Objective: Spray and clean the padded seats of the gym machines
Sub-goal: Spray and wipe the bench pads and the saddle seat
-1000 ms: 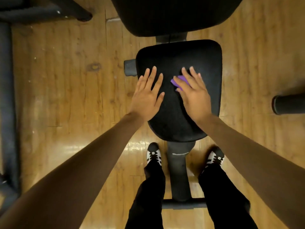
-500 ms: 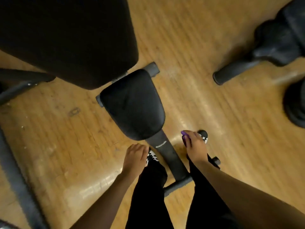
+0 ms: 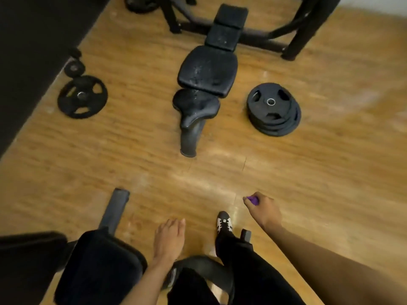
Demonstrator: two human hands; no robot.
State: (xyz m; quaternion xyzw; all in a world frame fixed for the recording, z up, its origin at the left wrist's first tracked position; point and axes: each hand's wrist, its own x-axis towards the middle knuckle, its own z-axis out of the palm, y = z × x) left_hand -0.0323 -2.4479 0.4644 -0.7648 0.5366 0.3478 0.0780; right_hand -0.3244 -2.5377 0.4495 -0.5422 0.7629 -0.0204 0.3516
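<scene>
Right hand [image 3: 264, 209] curls its fingers round a small purple cloth [image 3: 252, 200], which pokes out past the knuckles on the hand's left. In the head view this hand hangs low on the right over bare floor [image 3: 330, 172], touching no equipment. Left hand [image 3: 169, 239] holds nothing: its fingers are straight and close together, pointing ahead, above the floor just right of the near seat [image 3: 99, 267]. That seat, a black pad, fills the lower left corner, with a larger dark pad beside it at the left edge and a grey bar [image 3: 116, 208] running forward from it. One black-and-white shoe [image 3: 224, 223] stands on the floor between the two hands.

Farther ahead, well apart from both hands, a bench [image 3: 208, 70] lies lengthwise, pointing away from the camera. It has a wide black pad in the middle, two smaller pads beyond it, and a narrow saddle pad [image 3: 195, 104] at the near end on a grey post. Pale specks show on the wide pad and the saddle pad. A stack [image 3: 274, 110] of black weight plates lies on the floor just right of the bench. A single plate [image 3: 82, 96] lies to the bench's left, with smaller discs [image 3: 74, 67] beyond it, by the edge of a dark mat [image 3: 33, 51]. Black rack legs [image 3: 308, 25] stand at the top. Everything is somewhat blurred.
</scene>
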